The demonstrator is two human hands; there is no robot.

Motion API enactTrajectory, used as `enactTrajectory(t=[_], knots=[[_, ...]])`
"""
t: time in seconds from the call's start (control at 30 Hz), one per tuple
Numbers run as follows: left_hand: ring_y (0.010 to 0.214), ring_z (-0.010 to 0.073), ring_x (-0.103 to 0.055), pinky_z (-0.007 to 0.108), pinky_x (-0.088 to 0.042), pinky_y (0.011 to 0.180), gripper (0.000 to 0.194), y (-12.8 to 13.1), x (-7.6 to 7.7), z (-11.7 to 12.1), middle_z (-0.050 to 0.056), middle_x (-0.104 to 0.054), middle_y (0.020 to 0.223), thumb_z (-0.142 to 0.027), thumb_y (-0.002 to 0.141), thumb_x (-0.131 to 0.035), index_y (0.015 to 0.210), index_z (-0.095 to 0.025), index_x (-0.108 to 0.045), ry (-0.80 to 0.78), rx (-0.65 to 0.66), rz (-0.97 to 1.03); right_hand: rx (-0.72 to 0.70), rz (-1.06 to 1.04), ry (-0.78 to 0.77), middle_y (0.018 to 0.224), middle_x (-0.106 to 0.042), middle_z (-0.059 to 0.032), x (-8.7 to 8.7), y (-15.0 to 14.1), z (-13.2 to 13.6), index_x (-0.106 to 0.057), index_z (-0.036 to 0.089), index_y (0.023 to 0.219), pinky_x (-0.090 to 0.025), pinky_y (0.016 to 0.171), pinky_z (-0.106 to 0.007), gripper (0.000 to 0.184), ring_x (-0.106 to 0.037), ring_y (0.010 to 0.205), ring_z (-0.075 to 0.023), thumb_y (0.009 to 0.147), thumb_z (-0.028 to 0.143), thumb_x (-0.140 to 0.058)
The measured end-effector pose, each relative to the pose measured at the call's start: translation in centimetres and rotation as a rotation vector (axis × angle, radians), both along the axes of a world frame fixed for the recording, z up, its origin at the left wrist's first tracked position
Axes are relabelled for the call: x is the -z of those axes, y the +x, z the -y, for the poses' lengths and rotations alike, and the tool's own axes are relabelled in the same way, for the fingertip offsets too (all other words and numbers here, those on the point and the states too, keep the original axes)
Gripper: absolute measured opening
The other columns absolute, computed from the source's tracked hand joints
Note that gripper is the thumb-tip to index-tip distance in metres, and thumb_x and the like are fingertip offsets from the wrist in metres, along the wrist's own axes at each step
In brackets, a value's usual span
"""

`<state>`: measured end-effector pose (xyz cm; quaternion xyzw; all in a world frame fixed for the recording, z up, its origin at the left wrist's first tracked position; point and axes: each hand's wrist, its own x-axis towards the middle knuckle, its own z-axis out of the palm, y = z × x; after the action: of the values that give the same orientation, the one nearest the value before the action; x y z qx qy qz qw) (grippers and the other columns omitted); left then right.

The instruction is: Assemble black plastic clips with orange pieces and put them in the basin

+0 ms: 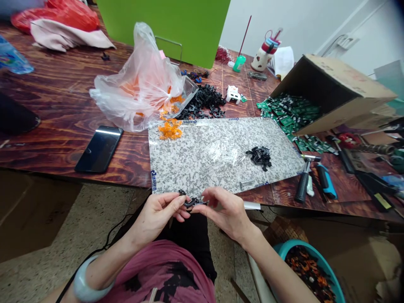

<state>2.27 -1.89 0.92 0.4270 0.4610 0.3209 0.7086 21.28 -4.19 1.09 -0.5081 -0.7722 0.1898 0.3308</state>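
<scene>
My left hand (160,210) and my right hand (225,210) meet over my lap at the front edge of the table, both pinched on one small black plastic part (191,202). Just beyond them lies a speckled grey slab (202,168) under clear film. On the slab sit a small pile of black parts (259,156) to the right and a cluster of orange rings (170,129) at its far left corner. A bigger heap of black parts (203,101) lies behind the slab.
A clear plastic bag (142,80) with orange pieces sits back left, a black phone (99,148) left. A tipped cardboard box (331,90) spills green parts (288,115). A hammer (303,181) and blue-handled tool (326,182) lie right. A teal basin (285,250) stands on the floor.
</scene>
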Motion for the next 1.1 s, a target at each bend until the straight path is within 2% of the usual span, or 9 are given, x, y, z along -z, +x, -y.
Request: enactTrajectory(t=[0.2, 0.53, 0.67, 0.87, 0.97, 1.1], knots=[[0.052, 0.011, -0.065, 0.017, -0.052, 0.052, 0.023, 0.0, 0.1, 0.0, 0.004, -0.074, 0.061, -0.034, 0.075, -0.068, 0.081, -0.013, -0.075, -0.014, -0.016, 0.025, -0.014, -0.067, -0.056, 0.075, -0.062, -0.0018, -0.4, -0.3, 0.2, -0.059, 0.015, 0.092, -0.047, 0.059, -0.021, 0.019, -0.056, 0.064, -0.0116, 0.081, 0.029, -0.067], [0.07, 0.017, -0.071, 0.021, -0.056, 0.061, 0.023, 0.0, 0.6, 0.1, 0.005, -0.077, 0.073, -0.032, 0.079, -0.066, 0.089, -0.013, -0.075, -0.013, -0.009, 0.025, -0.027, -0.089, -0.062, 0.084, -0.064, -0.0044, 0.1, -1.0, 0.2, -0.06, 0.016, 0.096, -0.049, 0.069, -0.024, 0.012, -0.059, 0.078, -0.0149, 0.084, 0.019, -0.062], [0.077, 0.0182, -0.071, 0.022, -0.056, 0.067, 0.025, -0.1, 0.5, 0.1, 0.006, -0.077, 0.076, -0.033, 0.08, -0.066, 0.092, -0.014, -0.075, -0.047, 0.005, 0.06, -0.036, -0.111, -0.031, 0.084, -0.064, -0.005, 0.2, -1.0, -0.2, -0.06, 0.017, 0.095, -0.05, 0.069, -0.024, 0.011, -0.06, 0.077, -0.0151, 0.084, 0.016, -0.061], [0.07, 0.0148, -0.07, 0.02, -0.056, 0.066, 0.026, -0.1, 0.7, -0.1, 0.004, -0.077, 0.077, -0.035, 0.08, -0.066, 0.095, -0.015, -0.075, -0.078, 0.01, 0.103, -0.096, -0.156, 0.013, 0.088, -0.065, -0.0053, 0.0, -1.1, -0.4, -0.06, 0.02, 0.101, -0.052, 0.074, -0.025, 0.017, -0.062, 0.084, -0.0151, 0.086, 0.011, -0.056], [0.074, 0.0163, -0.071, 0.022, -0.056, 0.069, 0.026, 0.1, 0.8, -0.1, 0.003, -0.077, 0.077, -0.036, 0.079, -0.067, 0.093, -0.016, -0.076, -0.075, -0.038, 0.119, -0.065, -0.1, 0.06, 0.094, -0.064, -0.0071, 0.2, -1.2, -0.3, -0.059, 0.021, 0.106, -0.053, 0.077, -0.028, 0.02, -0.061, 0.089, -0.0164, 0.088, 0.014, -0.055], [0.072, 0.0159, -0.07, 0.023, -0.057, 0.071, 0.025, 0.6, 0.8, 0.3, 0.002, -0.076, 0.076, -0.037, 0.075, -0.071, 0.088, -0.016, -0.077, -0.074, -0.143, 0.134, 0.015, 0.0, 0.204, 0.099, -0.062, -0.0108, 0.8, -1.6, 0.0, -0.057, 0.02, 0.111, -0.053, 0.076, -0.033, 0.025, -0.06, 0.09, -0.0194, 0.086, 0.019, -0.059]])
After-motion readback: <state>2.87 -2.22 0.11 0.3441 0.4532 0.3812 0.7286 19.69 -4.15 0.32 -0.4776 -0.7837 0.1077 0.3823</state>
